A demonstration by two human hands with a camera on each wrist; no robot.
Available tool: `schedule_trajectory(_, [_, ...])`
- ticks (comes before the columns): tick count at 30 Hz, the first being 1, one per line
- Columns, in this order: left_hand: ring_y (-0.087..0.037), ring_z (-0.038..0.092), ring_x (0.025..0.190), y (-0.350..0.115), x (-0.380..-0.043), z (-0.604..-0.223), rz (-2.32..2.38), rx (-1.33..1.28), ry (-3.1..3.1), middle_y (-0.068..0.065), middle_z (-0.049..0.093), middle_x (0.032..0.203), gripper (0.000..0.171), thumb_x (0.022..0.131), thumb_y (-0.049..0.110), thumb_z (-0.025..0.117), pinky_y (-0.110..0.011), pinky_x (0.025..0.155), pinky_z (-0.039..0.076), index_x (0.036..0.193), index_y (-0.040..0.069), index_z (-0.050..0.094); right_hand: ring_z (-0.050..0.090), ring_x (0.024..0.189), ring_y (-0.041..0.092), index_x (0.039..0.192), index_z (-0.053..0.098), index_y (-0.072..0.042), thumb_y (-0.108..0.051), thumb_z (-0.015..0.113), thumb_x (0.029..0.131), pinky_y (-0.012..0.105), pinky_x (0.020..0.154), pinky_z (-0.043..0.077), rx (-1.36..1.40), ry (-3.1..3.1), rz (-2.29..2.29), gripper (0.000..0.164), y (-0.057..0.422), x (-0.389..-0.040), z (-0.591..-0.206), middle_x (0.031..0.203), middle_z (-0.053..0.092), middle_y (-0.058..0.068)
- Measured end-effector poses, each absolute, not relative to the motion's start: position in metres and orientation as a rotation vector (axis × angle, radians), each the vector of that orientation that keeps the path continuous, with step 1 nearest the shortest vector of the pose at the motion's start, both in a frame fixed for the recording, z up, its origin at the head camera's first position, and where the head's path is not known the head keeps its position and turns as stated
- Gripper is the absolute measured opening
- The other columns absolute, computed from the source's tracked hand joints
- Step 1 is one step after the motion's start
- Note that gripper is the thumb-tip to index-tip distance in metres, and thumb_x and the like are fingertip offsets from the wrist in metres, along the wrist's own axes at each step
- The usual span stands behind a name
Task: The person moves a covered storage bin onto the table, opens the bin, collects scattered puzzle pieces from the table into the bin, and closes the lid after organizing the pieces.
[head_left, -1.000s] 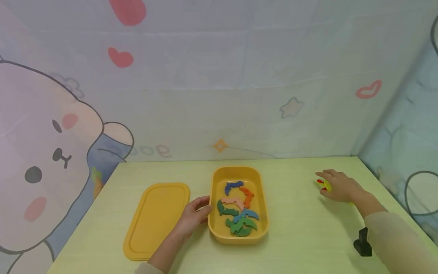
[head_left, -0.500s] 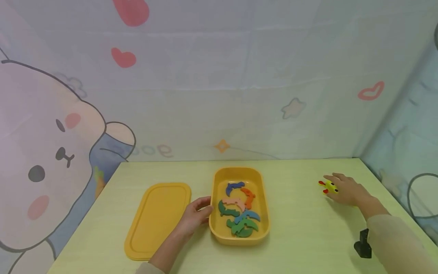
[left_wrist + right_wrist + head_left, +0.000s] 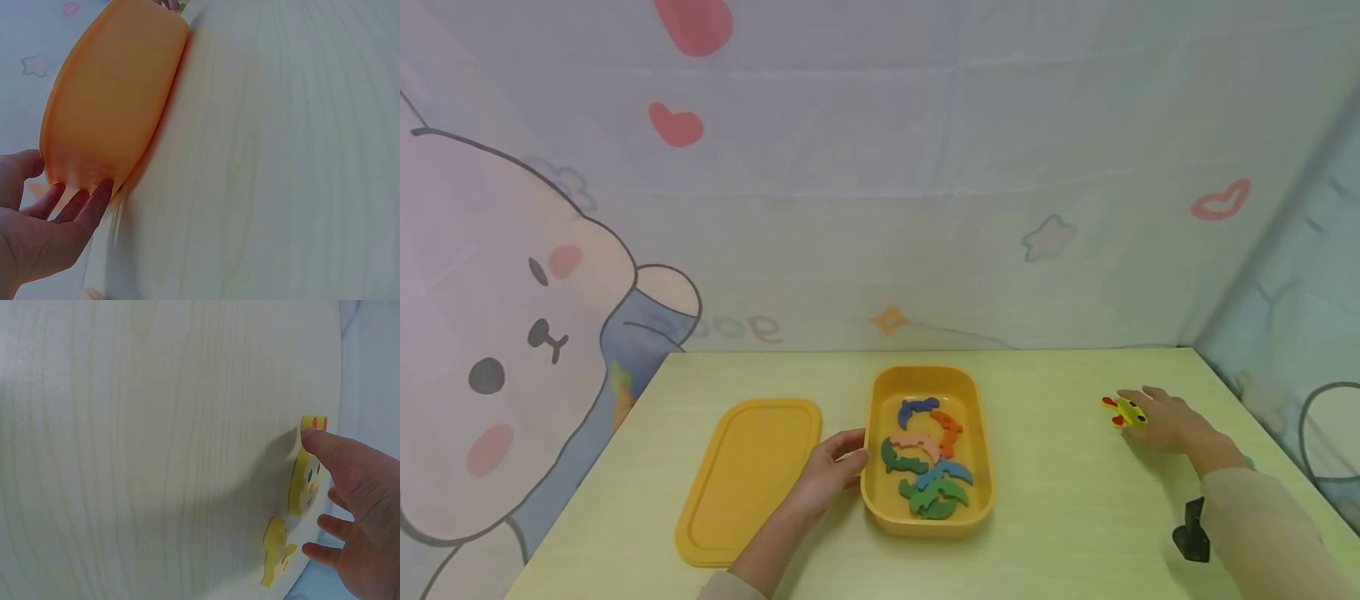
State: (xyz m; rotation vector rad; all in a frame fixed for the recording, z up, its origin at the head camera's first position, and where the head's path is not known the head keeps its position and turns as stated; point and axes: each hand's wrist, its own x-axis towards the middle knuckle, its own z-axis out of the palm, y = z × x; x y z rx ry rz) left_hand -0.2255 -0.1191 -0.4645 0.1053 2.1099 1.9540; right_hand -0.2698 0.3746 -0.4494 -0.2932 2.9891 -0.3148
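A yellow box (image 3: 927, 529) stands mid-table with several crescent-shaped animal pieces inside, among them an orange piece (image 3: 947, 433) and a pink piece (image 3: 916, 445). My left hand (image 3: 827, 475) holds its left side; in the left wrist view the thumb is at the rim and the fingertips are against the outer wall. At the far right, my right hand (image 3: 1168, 425) hovers with fingers spread over a yellow rabbit-faced piece (image 3: 306, 481). Its thumb overlaps the piece in the right wrist view; contact is unclear. A second yellow animal piece (image 3: 274, 547) lies beside it, hidden in the head view.
A flat yellow lid (image 3: 748, 479) lies left of the box. A small black object (image 3: 1191, 533) appears beside the right sleeve, and a bit of green (image 3: 1248, 461) shows behind the right wrist. A printed cloth (image 3: 850, 167) hangs behind the table.
The right hand has drawn back to the right, uncovering more of the rabbit-faced piece, which stays about where it was. The left hand and the box hold still. The head view has shifted slightly.
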Motion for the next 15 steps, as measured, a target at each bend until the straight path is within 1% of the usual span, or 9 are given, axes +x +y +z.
schedule_trajectory(12, [-0.029, 0.055, 0.111, -0.1189, -0.227, -0.4645, 1.95, 0.093, 2.109, -0.021, 0.044, 0.134, 0.044, 0.093, 0.016, 0.053, -0.035, 0.082, 0.053, 0.132, -0.002, 0.044, 0.03, 0.109, 0.067, 0.13, 0.039, 0.004, -0.024, 0.061, 0.084, 0.072, 0.084, 0.032, -0.254, 2.962, -0.34, 0.059, 0.3756, -0.275, -0.4531, 0.129, 0.027, 0.046])
schedule_trajectory(15, [-0.029, 0.055, 0.111, -0.1191, -0.2263, -0.4639, 1.943, 0.101, 2.113, -0.021, 0.044, 0.134, 0.044, 0.093, 0.016, 0.053, -0.035, 0.082, 0.053, 0.132, -0.002, 0.044, 0.032, 0.109, 0.066, 0.13, 0.04, 0.004, -0.024, 0.06, 0.084, 0.07, 0.084, 0.034, -0.27, 2.96, -0.33, 0.058, 0.3757, -0.2761, -0.4554, 0.127, 0.03, 0.045])
